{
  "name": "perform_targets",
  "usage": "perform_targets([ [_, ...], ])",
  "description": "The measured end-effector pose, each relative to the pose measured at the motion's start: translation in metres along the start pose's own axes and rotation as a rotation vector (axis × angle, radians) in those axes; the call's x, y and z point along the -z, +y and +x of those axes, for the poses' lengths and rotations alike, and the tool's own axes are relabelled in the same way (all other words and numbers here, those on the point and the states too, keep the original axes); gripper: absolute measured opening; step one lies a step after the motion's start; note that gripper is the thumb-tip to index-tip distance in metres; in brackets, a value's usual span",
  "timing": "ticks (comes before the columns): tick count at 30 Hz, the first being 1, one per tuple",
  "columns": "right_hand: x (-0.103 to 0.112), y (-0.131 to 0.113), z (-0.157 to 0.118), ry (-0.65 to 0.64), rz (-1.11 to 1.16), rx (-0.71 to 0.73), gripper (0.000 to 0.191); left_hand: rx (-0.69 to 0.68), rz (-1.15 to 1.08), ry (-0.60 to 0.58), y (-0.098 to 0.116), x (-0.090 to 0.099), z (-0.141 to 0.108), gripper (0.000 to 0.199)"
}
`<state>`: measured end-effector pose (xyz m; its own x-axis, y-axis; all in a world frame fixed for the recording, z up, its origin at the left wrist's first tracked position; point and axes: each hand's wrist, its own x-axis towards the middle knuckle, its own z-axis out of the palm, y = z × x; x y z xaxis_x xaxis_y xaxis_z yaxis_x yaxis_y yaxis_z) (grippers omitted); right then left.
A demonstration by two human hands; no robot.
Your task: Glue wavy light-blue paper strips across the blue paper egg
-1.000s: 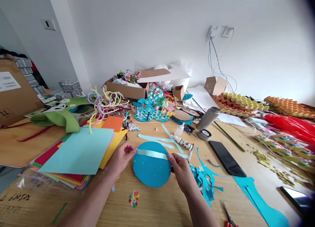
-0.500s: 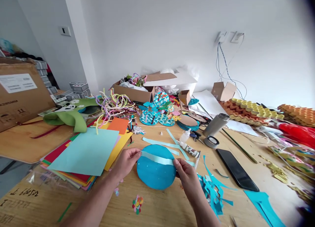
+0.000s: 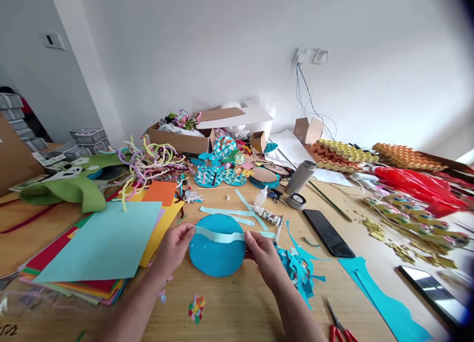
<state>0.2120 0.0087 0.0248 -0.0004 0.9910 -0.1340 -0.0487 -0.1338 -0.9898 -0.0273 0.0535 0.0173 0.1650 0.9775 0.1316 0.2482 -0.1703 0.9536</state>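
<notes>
A blue paper disc [image 3: 217, 260], dotted with small white spots, is held up over the table between my hands. Across its upper half runs a light-blue paper strip [image 3: 220, 236], bowed slightly off the disc in places. My left hand [image 3: 177, 240] pinches the strip's left end at the disc's edge. At the right edge, my right hand [image 3: 261, 248] pinches the strip's other end, thumb on top. Behind the disc lie more light-blue strips [image 3: 225, 212], a white glue bottle [image 3: 260, 197] and a small labelled bottle [image 3: 267, 215].
Coloured paper sheets [image 3: 99, 243] are stacked at left. Blue scraps [image 3: 296, 268], a black phone [image 3: 328, 233] and red-handled scissors [image 3: 338, 324] lie at right. Paper dots [image 3: 196, 308] sit near the front. A steel flask [image 3: 300, 177] and tape roll [image 3: 296, 200] stand farther back.
The view has turned to the right, so the scene shifts left and the scissors and a second phone show more. Both hands keep their pinch on the strip and disc.
</notes>
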Motion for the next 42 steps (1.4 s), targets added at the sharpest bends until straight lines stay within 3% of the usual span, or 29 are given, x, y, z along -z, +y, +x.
perform_targets([
  [6,0.000,0.002,0.002,0.021,-0.085,0.035,0.056,0.003,-0.016,-0.019,-0.004,0.001,0.001,0.035],
  [18,0.006,0.009,0.004,-0.040,0.006,-0.025,0.051,0.067,-0.012,-0.027,-0.003,-0.003,0.000,0.034],
  [31,0.009,0.007,0.004,-0.038,-0.100,0.142,0.045,-0.007,-0.027,-0.093,0.004,0.001,-0.001,0.037],
  [42,0.010,0.008,0.004,-0.048,-0.075,0.183,0.043,-0.050,0.002,-0.130,0.002,0.004,-0.001,0.038],
])
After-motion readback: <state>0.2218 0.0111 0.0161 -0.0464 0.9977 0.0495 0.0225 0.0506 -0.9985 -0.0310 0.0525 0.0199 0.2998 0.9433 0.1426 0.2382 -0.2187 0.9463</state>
